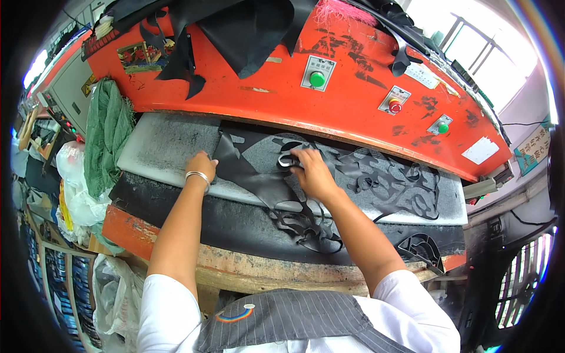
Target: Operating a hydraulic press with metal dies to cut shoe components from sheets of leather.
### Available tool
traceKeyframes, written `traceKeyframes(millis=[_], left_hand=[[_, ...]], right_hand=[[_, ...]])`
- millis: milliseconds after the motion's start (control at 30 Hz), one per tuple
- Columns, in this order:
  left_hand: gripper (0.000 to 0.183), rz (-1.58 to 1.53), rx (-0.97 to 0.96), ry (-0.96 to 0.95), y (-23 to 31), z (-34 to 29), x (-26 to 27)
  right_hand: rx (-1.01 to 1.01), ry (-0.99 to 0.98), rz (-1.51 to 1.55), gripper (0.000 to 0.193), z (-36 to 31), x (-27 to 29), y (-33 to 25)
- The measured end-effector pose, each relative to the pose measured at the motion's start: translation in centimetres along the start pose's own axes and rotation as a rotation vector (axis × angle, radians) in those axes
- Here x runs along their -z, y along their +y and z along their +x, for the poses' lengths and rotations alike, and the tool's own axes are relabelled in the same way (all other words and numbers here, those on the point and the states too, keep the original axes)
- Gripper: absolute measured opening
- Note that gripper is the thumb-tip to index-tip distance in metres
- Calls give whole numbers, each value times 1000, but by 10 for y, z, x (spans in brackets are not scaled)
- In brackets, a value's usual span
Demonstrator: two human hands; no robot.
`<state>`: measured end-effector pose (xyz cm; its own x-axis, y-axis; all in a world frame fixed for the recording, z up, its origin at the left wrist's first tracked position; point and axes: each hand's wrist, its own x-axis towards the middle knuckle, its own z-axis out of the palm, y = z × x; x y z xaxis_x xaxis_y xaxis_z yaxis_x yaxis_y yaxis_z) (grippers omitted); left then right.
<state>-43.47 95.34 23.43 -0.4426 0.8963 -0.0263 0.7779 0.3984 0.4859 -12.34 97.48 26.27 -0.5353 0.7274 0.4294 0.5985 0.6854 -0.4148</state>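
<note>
A black sheet of leather-like material (259, 176), full of cut-out holes, lies across a grey cutting pad (159, 150) under the orange press head (329, 100). My left hand (201, 165), with a silver bangle at the wrist, presses flat on the sheet's left edge. My right hand (309, 170) rests on the sheet near its middle, fingers curled around a small metal cutting die (286, 160). Scrap strips of the sheet hang over the pad's front edge (306, 226).
Black offcuts (247, 29) are piled on top of the press. Green buttons (317, 78) and a red button (395, 107) sit on its front. A green net cloth (106, 132) hangs at the left above plastic bags (79, 194). Another black die (421, 247) lies at the front right.
</note>
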Motion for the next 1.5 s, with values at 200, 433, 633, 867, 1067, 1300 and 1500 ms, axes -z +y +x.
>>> traceKeyframes(millis=[200,433,633,867,1067,1300,1500], left_hand=[[43,6,16,-69,16,9,-9],[35,54,8,10,-6,55,-7],[31,-144,-113,114,-16,43,-7],[27,-1318,196,-33,-37,-27,13],[30,-1517,242,-37,-19,-68,25],[26,-1380,56,-339,54,-92,41],[24,-1046,-313,-561,166,-69,42]], right_hand=[[-172,-6,-103,44,29,-33,54],[14,83,163,39,25,-28,-5],[17,-143,154,50,-7,-50,-6],[-59,-159,143,53,-11,-45,6],[-65,-139,127,53,-12,-45,8],[-13,167,126,75,-45,19,2],[-301,1038,-199,55,-52,170,111]])
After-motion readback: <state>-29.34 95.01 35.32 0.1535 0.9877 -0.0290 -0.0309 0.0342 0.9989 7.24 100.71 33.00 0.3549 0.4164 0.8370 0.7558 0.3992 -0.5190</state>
